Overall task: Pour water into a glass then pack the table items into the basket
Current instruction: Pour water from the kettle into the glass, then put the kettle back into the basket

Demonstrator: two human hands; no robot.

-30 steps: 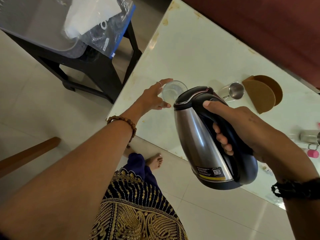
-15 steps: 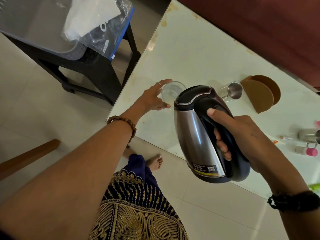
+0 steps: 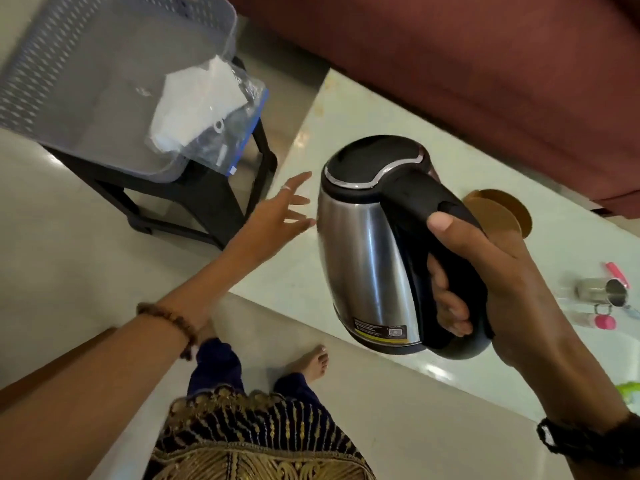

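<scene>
My right hand (image 3: 485, 271) grips the black handle of a steel electric kettle (image 3: 367, 251), held upright in the air above the white table (image 3: 346, 119). My left hand (image 3: 277, 216) hovers just left of the kettle with its fingers spread and holds nothing. The glass is hidden, most likely behind the kettle. A grey perforated basket (image 3: 45, 71) sits on a black stool (image 3: 194, 199) to the left of the table, with a clear plastic bag of white paper (image 3: 204, 109) lying in it.
Brown round coasters (image 3: 502, 213) lie behind my right hand. At the right edge are a steel cup (image 3: 602, 292), a pink-capped small bottle (image 3: 602, 322) and a pink pen (image 3: 616, 271). A maroon sofa (image 3: 450, 64) borders the table's far side.
My left hand has let go of the glass and opened. The kettle has swung back upright and moved left, now covering the glass. The view has shifted, showing more of the basket.
</scene>
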